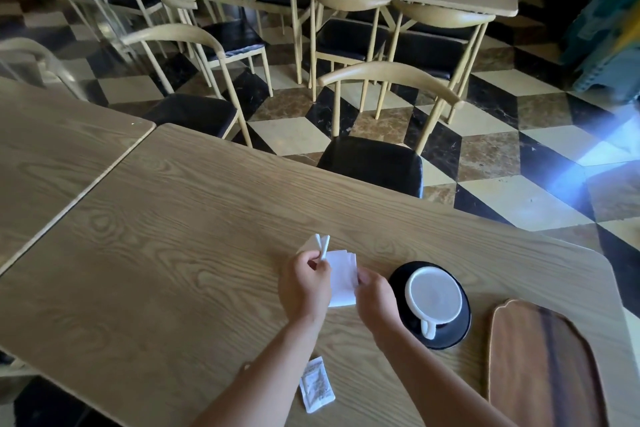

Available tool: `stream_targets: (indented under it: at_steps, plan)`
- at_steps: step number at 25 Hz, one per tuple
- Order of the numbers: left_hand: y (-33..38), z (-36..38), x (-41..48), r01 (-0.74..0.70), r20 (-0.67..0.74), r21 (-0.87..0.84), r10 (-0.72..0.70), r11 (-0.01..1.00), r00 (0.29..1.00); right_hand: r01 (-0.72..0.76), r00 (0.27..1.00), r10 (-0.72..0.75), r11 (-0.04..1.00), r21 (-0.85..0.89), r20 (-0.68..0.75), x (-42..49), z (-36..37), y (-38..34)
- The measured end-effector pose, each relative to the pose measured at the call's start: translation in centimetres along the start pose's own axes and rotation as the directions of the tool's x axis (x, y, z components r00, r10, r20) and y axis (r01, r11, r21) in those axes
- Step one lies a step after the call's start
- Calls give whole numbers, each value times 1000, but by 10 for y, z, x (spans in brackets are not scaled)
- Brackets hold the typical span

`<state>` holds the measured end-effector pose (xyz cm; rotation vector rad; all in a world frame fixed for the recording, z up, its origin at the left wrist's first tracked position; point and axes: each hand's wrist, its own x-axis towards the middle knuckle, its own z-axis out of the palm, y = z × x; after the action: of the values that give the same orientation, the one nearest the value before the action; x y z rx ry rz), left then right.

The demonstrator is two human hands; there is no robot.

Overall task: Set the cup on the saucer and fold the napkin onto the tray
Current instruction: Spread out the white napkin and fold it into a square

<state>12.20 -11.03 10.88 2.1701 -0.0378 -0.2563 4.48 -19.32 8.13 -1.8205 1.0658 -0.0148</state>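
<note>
A white cup (pixel 434 295) stands upright on a black saucer (pixel 457 333), its handle pointing toward me. Left of the saucer, both my hands hold a white paper napkin (pixel 341 279) just above the table. My left hand (pixel 304 284) pinches the napkin's left edge, where folded layers stick up. On the other side, my right hand (pixel 375 295) grips its right edge. A wooden tray (pixel 543 364) lies at the right, near the table's front edge, with nothing on it.
A small white sachet (pixel 316 386) lies on the wooden table (pixel 173 270) under my left forearm. A black-seated chair (pixel 372 163) is tucked in at the far side. More tables and chairs stand beyond on the chequered floor.
</note>
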Motion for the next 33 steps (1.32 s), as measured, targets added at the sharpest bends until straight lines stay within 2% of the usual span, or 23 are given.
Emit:
stream_targets:
  at_steps: [7,12,16,18,20,22,24,25,28,33]
  plan:
    - [-1,39,-11,-124,107,238,101,963,989,53,998,-54,998,22,37,7,-7,7]
    - [-12,45,-19,-281,194,323,227,904,954,62,993,-76,988,145,96,10,-9,11]
    - [-21,37,-20,-333,228,125,300,935,926,45,994,-57,991,124,95,14,-9,12]
    - [-33,26,-10,-378,145,96,363,921,921,146,988,-146,989,-4,43,11,-5,16]
    - [-53,16,8,-514,106,223,504,828,857,336,937,-348,900,-277,7,10,3,26]
    - [-71,10,25,-675,293,394,611,624,736,467,868,-490,749,-470,82,9,9,33]
    - [-81,12,32,-770,493,454,594,448,636,498,851,-508,702,-510,133,9,9,33]
    - [-85,16,33,-787,548,460,566,412,616,497,851,-510,712,-496,121,10,9,34]
    - [-95,23,33,-778,598,482,497,403,628,528,834,-536,707,-471,132,8,13,39]
    - [-101,25,39,-792,647,518,458,322,610,463,885,-396,695,-549,245,7,24,53]
